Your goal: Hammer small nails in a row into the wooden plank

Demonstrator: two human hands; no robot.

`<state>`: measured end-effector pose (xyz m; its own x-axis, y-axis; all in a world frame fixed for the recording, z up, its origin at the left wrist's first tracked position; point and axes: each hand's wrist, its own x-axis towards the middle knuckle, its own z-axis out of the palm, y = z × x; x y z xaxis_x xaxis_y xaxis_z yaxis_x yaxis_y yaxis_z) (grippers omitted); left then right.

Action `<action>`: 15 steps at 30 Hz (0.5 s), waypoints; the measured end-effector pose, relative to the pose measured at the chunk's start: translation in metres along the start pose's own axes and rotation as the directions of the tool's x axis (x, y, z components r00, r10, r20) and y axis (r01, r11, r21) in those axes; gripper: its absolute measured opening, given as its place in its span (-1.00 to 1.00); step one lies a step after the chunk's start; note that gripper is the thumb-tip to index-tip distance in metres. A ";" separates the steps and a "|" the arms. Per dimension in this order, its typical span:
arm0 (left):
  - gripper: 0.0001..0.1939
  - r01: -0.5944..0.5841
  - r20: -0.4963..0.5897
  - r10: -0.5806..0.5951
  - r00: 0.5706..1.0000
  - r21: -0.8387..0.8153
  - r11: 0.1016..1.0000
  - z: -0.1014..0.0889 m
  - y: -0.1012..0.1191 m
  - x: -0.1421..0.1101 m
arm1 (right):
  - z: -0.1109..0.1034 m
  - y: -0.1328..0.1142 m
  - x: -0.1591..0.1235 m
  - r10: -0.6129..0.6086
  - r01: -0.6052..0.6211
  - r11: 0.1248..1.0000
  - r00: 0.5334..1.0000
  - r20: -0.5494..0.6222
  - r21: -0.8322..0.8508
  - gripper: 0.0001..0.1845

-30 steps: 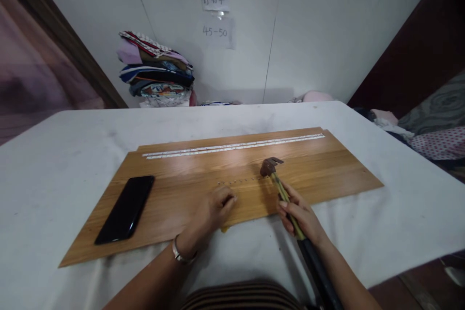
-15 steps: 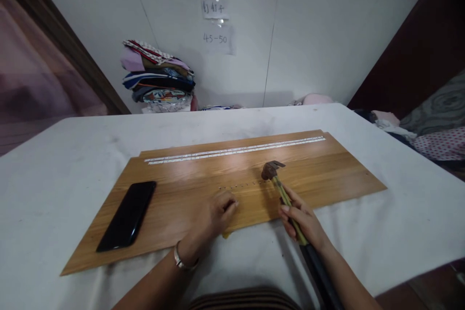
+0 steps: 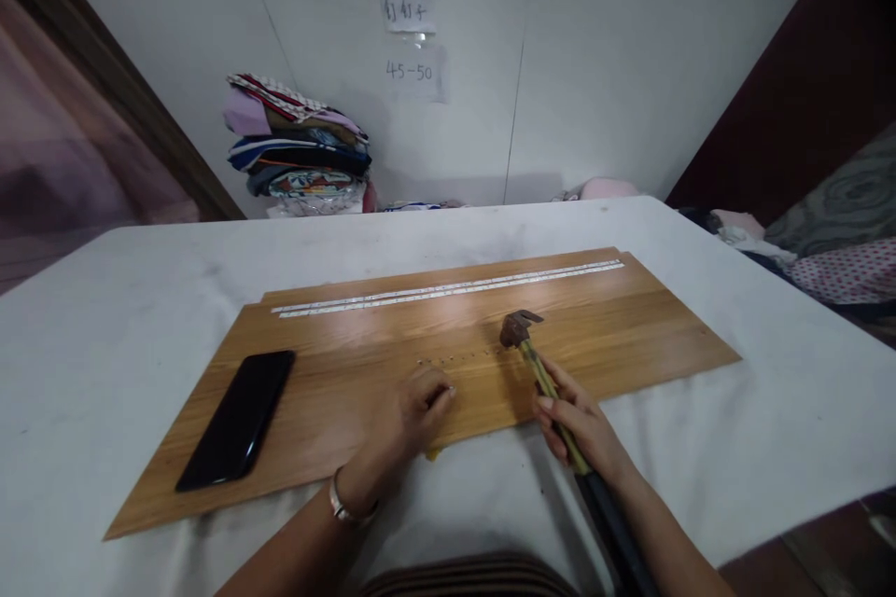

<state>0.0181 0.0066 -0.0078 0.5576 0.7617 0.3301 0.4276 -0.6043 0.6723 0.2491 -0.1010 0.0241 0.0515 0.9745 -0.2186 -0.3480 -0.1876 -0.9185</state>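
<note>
A long wooden board [image 3: 630, 336] lies on a white-covered table [image 3: 105, 298]. My right hand [image 3: 578, 424] is closed round the yellowish handle of a hammer [image 3: 539, 373]. The hammer's rusty head [image 3: 516, 328] rests on the board at the right end of a row of small nails [image 3: 458, 359]. My left hand [image 3: 410, 410] lies on the board's near edge just below that row. Its fingers are curled together, and I cannot see whether they pinch anything. A silver bracelet [image 3: 343, 511] is on that wrist.
A black phone [image 3: 238, 418] lies on the board's left part. Two pale strips [image 3: 448, 287] run along the board's far side. Folded cloths [image 3: 298, 145] are stacked against the white wall, under paper labels [image 3: 410, 37]. Bedding [image 3: 840, 252] lies at the right.
Both hands and the hammer have kept their places on the board. Only the camera view has shifted a little.
</note>
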 end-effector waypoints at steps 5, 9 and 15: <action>-0.83 0.006 0.017 -0.006 1.000 -0.008 1.000 -0.002 0.004 0.002 | 0.002 -0.002 -0.001 0.021 -0.021 0.999 1.000 0.000 -0.042 -0.18; -0.82 0.009 0.014 -0.009 1.000 -0.021 1.000 -0.002 0.004 0.002 | 0.003 -0.002 -0.001 0.013 -0.013 0.999 1.000 0.002 -0.029 -0.21; -0.84 0.027 0.043 -0.026 0.999 -0.014 1.000 -0.002 0.001 0.001 | 0.000 -0.001 -0.002 -0.012 0.012 1.000 1.000 -0.020 0.023 -0.20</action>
<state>0.0176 0.0067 -0.0054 0.5759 0.7667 0.2837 0.4325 -0.5802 0.6901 0.2498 -0.1024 0.0253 0.0740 0.9740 -0.2141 -0.3688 -0.1727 -0.9133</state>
